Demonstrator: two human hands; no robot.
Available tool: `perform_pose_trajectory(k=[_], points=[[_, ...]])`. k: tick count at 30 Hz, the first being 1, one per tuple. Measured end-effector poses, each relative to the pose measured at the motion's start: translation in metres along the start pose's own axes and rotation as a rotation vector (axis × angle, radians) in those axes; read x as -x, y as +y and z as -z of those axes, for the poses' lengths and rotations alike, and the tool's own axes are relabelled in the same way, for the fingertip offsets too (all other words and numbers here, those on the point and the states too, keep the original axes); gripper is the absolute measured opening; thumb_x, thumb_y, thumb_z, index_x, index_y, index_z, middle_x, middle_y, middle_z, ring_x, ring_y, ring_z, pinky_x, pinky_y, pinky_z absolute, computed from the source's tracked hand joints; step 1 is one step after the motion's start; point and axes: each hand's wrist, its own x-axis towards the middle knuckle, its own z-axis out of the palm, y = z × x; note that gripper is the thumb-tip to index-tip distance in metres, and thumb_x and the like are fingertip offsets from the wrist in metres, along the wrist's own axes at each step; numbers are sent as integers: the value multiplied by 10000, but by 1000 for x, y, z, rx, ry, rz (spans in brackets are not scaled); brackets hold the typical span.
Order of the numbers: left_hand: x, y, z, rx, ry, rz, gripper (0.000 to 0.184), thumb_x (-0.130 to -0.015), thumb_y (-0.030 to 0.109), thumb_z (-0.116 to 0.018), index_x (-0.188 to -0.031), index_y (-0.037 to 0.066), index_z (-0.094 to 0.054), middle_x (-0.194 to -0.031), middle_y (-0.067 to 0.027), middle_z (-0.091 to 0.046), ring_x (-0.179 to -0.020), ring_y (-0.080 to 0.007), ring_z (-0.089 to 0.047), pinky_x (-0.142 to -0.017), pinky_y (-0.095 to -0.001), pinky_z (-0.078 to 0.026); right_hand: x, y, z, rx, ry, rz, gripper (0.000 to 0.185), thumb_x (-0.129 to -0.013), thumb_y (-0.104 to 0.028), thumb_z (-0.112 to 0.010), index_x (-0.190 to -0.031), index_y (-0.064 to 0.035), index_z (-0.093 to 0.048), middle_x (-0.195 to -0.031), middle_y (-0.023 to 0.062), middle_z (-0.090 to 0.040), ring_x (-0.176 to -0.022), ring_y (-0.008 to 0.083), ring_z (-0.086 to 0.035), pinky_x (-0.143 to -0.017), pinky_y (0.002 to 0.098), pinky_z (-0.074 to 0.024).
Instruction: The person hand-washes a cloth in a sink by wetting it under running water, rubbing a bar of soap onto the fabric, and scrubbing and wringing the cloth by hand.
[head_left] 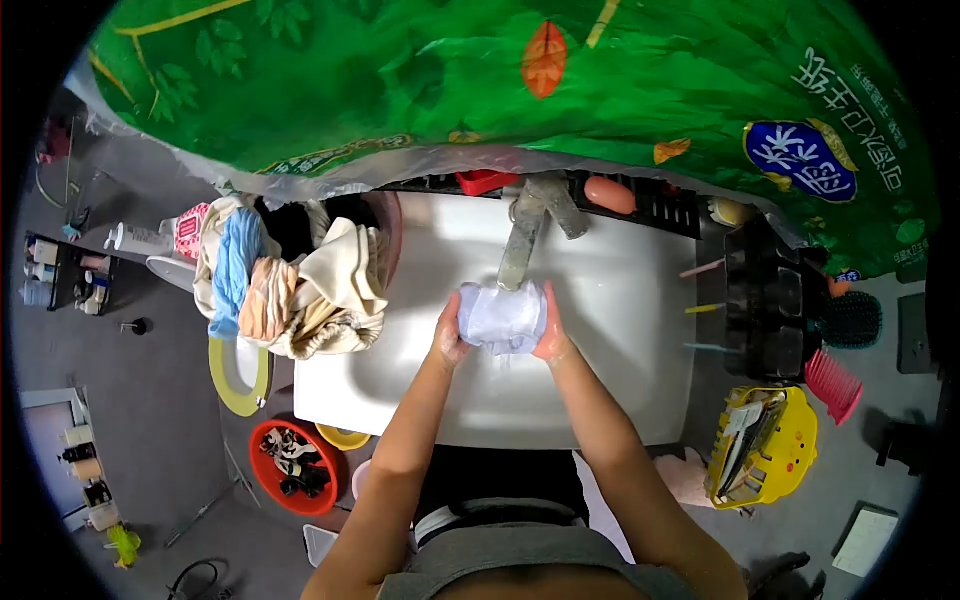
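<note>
A pale lavender cloth [503, 320] is stretched between my two hands under the grey faucet [518, 255], over the white sink [640, 350]. It looks wet, and a little water shows below its lower edge. My left hand [451, 330] grips the cloth's left side. On the right side, my right hand [552, 325] holds the other edge, with its fingers partly hidden behind the fabric.
A pile of clothes [340, 270] lies on the sink's left side. A green plastic package [400, 90] hangs over the top. Soap [610, 196] sits behind the faucet. A yellow basket [790, 450] is at right, a red basin [330, 460] at lower left.
</note>
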Motion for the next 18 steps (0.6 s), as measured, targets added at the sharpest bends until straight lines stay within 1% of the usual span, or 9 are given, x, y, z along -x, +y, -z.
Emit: perform_pose_trajectory(k=[2,5,7,8,10,11,14,15,18], points=[[-9,-4,-11,-7,-24,18,460,-867,413,-398,-1143,48,-449,-1071,-85,-544,-1001,-208,-517,-873,-349,-404,13,-7,-5,15,-32,20,673,-816,-605,-251,-1199,-80,-424,-1164,105,-489,-1069,262,-471,-910,424,-359],[-23,-14,-26,-51,-85,56,438,-866,400,-403,-1124,51,-461,-1050,-81,-551,-965,-202,-536,-839,-345,-429,24,-16,7,48,-41,54,619,-825,-568,-307,-1196,-87,-425,-1159,91,-496,-1047,252,-489,-900,422,-368],[-29,-20,-36,-108,-132,81,420,-865,388,-403,-1111,55,-474,-1072,-72,-542,-965,-194,-536,-826,-332,-438,20,-15,28,99,70,71,506,-830,-453,-414,-1175,-84,-437,-1128,75,-513,-1015,234,-509,-869,399,-397],[-33,-25,-39,-122,-59,88,394,-860,366,-423,-1095,56,-480,-1043,-63,-548,-929,-187,-544,-800,-324,-446,19,-14,32,124,124,78,457,-833,-396,-468,-1165,-83,-442,-1112,67,-522,-999,225,-518,-854,388,-411],[-40,-36,-45,-148,91,97,342,-850,323,-462,-1064,57,-491,-986,-45,-561,-857,-173,-561,-749,-306,-461,16,-5,39,239,260,145,379,-806,-272,-533,-1127,-82,-469,-1059,60,-545,-961,200,-535,-825,356,-432],[-34,-38,-62,-285,227,-39,259,-819,250,-527,-984,50,-529,-860,-30,-563,-747,-141,-537,-672,-288,-441,14,0,34,295,328,176,351,-792,-210,-566,-1108,-82,-483,-1032,57,-557,-941,188,-543,-811,340,-442],[-53,-56,-44,-621,485,-341,167,-789,179,-557,-890,46,-555,-746,-20,-539,-668,-117,-483,-606,-280,-407,13,13,20,276,294,256,320,-762,-69,-587,-1069,-85,-497,-984,27,-563,-891,168,-552,-730,304,-468],[-60,-58,-31,-593,478,-447,172,-777,196,-552,-745,29,-577,-670,-18,-555,-605,-110,-469,-543,-253,-376,9,17,17,291,291,262,294,-780,-108,-575,-1063,-73,-501,-983,31,-567,-849,167,-561,-714,317,-469],[-64,-55,-10,-543,571,-301,210,-782,248,-546,-763,41,-575,-697,-23,-562,-623,-108,-470,-580,-262,-386,13,17,2,205,284,113,278,-791,-132,-568,-1050,-52,-504,-975,31,-571,-821,161,-565,-701,313,-466]])
